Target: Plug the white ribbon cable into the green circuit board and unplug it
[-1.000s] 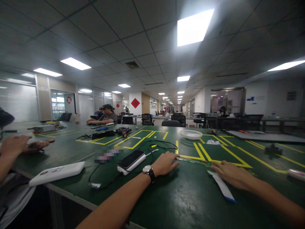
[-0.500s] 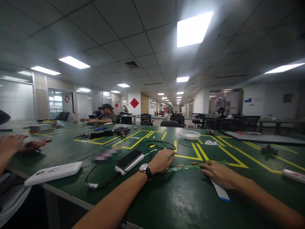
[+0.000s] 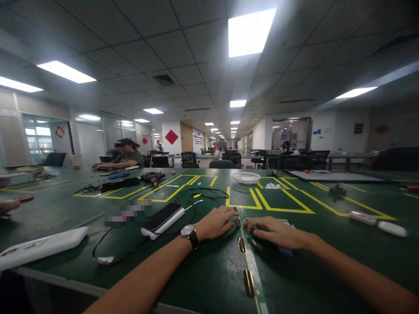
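Observation:
A long, narrow green strip point(image 3: 251, 257) with shiny gold-brown tabs lies on the green table point(image 3: 203, 279), its length running toward me. My left hand point(image 3: 218, 223), below a wristwatch point(image 3: 190, 235), rests at the strip's far end on the left side, fingers bent around its edge. On the right side my right hand point(image 3: 275, 231) has its fingers at the same end; thumb and fingertips are close together. Under the right hand a white piece with a blue end point(image 3: 286, 251) shows in part. Both hands touch the strip near its far end.
Left of my hands are a phone on a white block point(image 3: 163, 218), a black cable and a white device point(image 3: 46, 246). A white basket point(image 3: 246, 177) stands farther back. White cylinders point(image 3: 376, 223) lie at right. Another person's hand point(image 3: 9, 207) is at far left.
The strip has turned from lying crosswise to pointing toward me. My right hand has moved left, close to my left hand. The view has shifted to the right.

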Tool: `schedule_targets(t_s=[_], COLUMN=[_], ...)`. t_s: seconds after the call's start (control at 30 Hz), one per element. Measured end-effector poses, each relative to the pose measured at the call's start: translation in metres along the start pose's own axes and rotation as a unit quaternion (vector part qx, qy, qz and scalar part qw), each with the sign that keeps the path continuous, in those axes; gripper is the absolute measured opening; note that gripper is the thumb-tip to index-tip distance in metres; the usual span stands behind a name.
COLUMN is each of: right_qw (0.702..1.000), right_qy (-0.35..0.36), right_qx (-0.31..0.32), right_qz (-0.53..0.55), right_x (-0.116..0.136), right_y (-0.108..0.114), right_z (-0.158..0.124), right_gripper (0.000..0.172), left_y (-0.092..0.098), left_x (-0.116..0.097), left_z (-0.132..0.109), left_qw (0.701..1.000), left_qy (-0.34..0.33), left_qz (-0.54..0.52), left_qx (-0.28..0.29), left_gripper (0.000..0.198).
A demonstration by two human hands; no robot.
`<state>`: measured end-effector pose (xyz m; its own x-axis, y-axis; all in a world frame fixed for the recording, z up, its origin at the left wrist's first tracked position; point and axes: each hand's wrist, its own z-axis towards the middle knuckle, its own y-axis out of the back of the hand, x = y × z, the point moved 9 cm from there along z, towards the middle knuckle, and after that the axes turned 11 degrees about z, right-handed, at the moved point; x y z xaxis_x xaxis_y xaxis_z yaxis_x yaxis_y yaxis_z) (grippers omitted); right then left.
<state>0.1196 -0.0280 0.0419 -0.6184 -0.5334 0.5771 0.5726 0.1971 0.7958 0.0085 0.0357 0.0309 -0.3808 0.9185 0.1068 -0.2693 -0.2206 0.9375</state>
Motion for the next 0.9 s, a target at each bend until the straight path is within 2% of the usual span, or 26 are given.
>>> schedule_targets(t_s=[0.1,0.2,0.27,0.3,0.37,0.5,0.63,0.8,0.9], right_qw=[0.988,0.924,0.88,0.868,0.864,0.889,0.919,0.97,0.979], right_qy=[-0.077,-0.236,-0.329,-0.36,-0.382,-0.338,-0.281,-0.162,-0.118], right_qx=[-0.089,-0.154,-0.143,-0.13,-0.108,-0.102,-0.09,-0.089,-0.099], right_qz=[-0.101,-0.259,-0.311,-0.317,-0.31,-0.291,-0.26,-0.158,-0.137], right_x=[-0.022,-0.058,-0.079,-0.087,-0.096,-0.094,-0.085,-0.062,-0.048], right_y=[0.029,0.065,0.077,0.078,0.075,0.065,0.055,0.031,0.018], right_z=[-0.004,-0.026,-0.043,-0.049,-0.056,-0.048,-0.035,-0.015,-0.005], right_gripper=[0.031,0.033,0.04,0.043,0.047,0.042,0.03,0.023,0.02], left_y=[-0.003,-0.007,-0.009,-0.009,-0.01,-0.009,-0.008,-0.009,-0.013], left_x=[-0.005,-0.008,-0.011,-0.012,-0.013,-0.014,-0.015,-0.016,-0.015], left_z=[0.0,-0.001,-0.001,-0.001,-0.001,-0.001,-0.001,0.0,0.001], left_qw=[1.0,0.999,0.999,0.999,0.999,0.999,0.999,0.999,0.999], left_qy=[0.004,0.018,0.019,0.019,0.02,0.022,0.018,0.015,0.014], left_qz=[-0.005,-0.011,-0.016,-0.016,-0.013,-0.007,-0.002,-0.001,0.004], left_qx=[0.017,0.03,0.035,0.036,0.038,0.046,0.047,0.041,0.043], left_gripper=[0.041,0.046,0.048,0.049,0.05,0.049,0.045,0.043,0.043])
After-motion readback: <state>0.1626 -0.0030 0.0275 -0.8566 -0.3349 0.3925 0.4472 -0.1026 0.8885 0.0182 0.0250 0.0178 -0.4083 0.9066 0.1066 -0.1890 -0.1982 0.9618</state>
